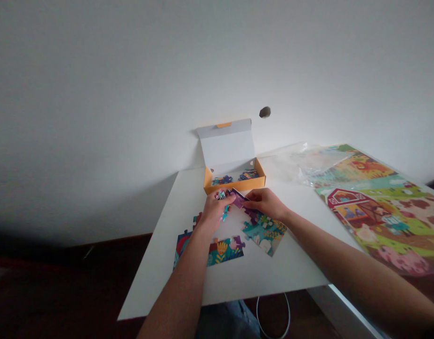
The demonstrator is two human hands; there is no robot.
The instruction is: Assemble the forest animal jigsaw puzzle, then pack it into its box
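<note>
My left hand (217,207) is closed around several jigsaw puzzle pieces (224,213), teal and patterned. Between my two hands is a purple puzzle piece (237,198), pinched by the fingers of my right hand (264,202) and touched by my left thumb. Below the hands lie two joined puzzle sections: one (227,250) with a yellow plant, partly behind my left forearm, and another (268,235) with a white rabbit, near my right wrist. Just beyond the hands, an open yellow box (236,184) holds more loose puzzle pieces (248,174).
The box's lid (227,143) stands up by the wall. A clear plastic bag (301,165) partly covers a picture sheet (365,165) at the right. A farm picture sheet (386,221) lies nearer. The white table (156,278) ends close to my lap; a white cable (289,313) hangs below.
</note>
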